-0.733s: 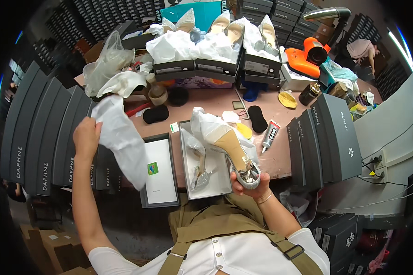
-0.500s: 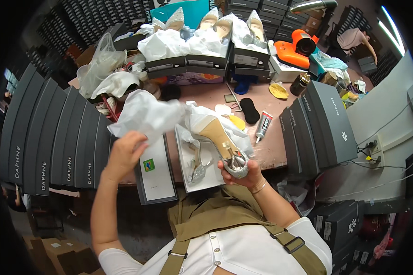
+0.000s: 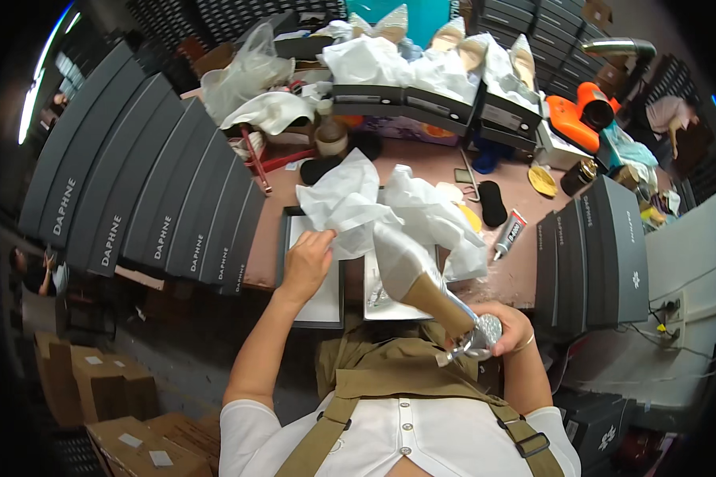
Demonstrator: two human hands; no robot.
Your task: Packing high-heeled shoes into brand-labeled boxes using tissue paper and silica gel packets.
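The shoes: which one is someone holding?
The glittery-heeled shoe, half-wrapped in white tissue paper, gripped by the right hand. The other shoes stand in boxes at the table's back.

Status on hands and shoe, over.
Left hand pinching white tissue paper. Right hand gripping shoe at heel end. Open shoebox beneath.

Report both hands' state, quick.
Left hand: closed on the white tissue paper, over the open shoe box.
Right hand: closed around the glittery heel end of the high-heeled shoe.

Dark shoe boxes (image 3: 147, 199) stacked left, glue tube (image 3: 510, 233) right
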